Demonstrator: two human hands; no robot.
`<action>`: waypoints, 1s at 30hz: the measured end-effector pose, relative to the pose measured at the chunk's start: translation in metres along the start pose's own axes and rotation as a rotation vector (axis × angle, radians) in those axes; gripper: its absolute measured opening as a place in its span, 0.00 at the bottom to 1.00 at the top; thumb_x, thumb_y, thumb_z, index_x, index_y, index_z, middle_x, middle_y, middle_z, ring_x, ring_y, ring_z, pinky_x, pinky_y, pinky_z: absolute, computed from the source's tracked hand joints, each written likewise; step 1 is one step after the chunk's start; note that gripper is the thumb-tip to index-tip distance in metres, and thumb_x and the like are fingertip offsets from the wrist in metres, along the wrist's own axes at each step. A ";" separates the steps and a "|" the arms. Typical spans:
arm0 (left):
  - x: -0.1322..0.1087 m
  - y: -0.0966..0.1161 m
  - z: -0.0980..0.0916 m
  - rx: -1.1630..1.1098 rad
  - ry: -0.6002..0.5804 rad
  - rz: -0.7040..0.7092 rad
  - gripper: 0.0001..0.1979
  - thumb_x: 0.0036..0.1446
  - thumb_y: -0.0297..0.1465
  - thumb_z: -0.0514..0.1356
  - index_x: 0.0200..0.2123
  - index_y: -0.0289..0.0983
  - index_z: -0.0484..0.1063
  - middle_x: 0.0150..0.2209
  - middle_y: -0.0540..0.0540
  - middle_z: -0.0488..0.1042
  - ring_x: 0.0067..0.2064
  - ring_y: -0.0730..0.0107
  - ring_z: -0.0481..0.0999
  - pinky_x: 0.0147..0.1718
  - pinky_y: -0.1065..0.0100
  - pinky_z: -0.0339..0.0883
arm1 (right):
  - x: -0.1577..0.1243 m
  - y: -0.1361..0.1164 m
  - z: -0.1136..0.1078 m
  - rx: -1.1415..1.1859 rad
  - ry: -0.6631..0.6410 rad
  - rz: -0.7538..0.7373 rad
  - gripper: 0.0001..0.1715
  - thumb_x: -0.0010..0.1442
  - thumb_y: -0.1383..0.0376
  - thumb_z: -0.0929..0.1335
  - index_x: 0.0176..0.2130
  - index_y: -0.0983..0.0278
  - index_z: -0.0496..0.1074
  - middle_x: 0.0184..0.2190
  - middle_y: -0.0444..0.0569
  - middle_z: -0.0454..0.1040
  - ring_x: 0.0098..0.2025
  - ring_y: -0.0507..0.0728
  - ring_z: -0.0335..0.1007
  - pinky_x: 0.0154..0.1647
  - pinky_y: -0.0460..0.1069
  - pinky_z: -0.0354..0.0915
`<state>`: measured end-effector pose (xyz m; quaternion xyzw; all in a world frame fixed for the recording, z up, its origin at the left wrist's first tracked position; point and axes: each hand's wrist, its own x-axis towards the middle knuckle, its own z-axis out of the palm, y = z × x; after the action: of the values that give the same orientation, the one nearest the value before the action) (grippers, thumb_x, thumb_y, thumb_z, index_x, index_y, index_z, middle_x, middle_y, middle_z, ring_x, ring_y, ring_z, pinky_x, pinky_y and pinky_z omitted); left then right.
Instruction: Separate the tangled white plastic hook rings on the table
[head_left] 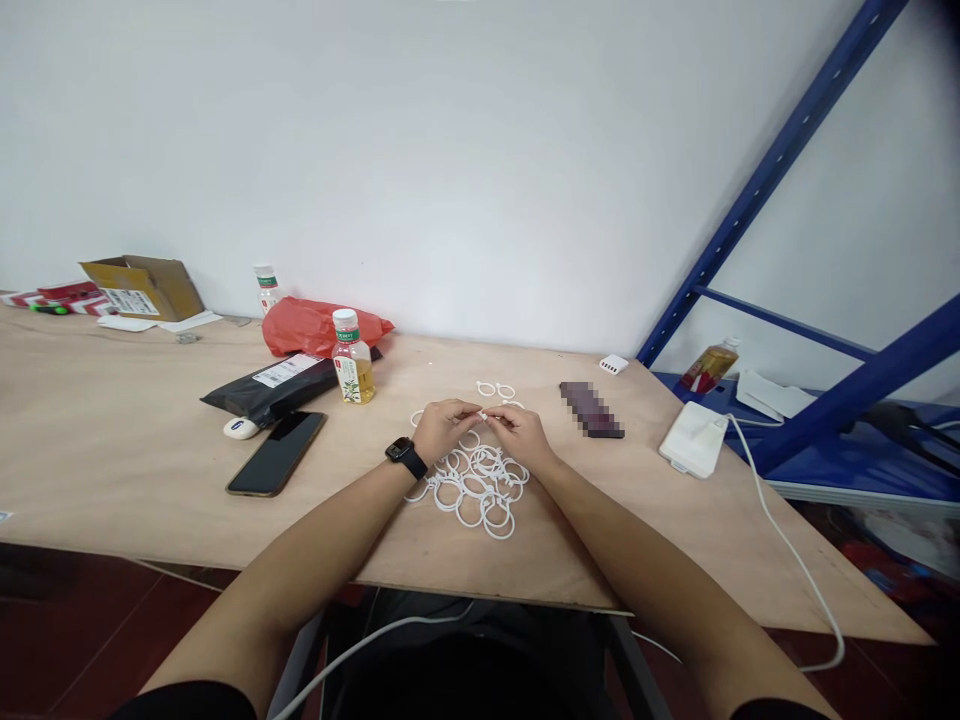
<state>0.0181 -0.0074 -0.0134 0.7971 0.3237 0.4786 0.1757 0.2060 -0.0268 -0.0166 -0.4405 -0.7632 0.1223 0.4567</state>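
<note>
**Both hands pinch one small white ring above the ring heap, near the plywood table's [112, 450] front edge.**

The left hand [442, 430] and right hand [521, 435] meet at the fingertips, both closed on the small white ring [481, 413], which the fingers partly hide. The heap of white plastic rings [472, 487] lies directly below and toward the person, running front to back. Two more rings [495, 390] lie just beyond the hands, toward the far edge.

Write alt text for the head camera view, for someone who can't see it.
The left hand and right hand pinch a small white plastic ring above a loose pile of white rings on a plywood table. A smartphone and plastic drink bottle lie nearby.
</note>
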 end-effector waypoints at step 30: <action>0.008 -0.007 -0.012 0.157 -0.037 0.024 0.13 0.62 0.34 0.57 0.48 0.39 0.75 0.41 0.43 0.78 0.43 0.64 0.76 0.46 0.61 0.69 | 0.006 0.008 -0.014 -0.289 0.100 -0.066 0.13 0.65 0.60 0.63 0.42 0.61 0.76 0.39 0.50 0.79 0.39 0.57 0.75 0.44 0.50 0.66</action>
<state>0.0081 0.0025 -0.0067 0.8210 0.3474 0.4389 0.1128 0.2206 -0.0204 -0.0107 -0.4820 -0.7630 -0.0259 0.4299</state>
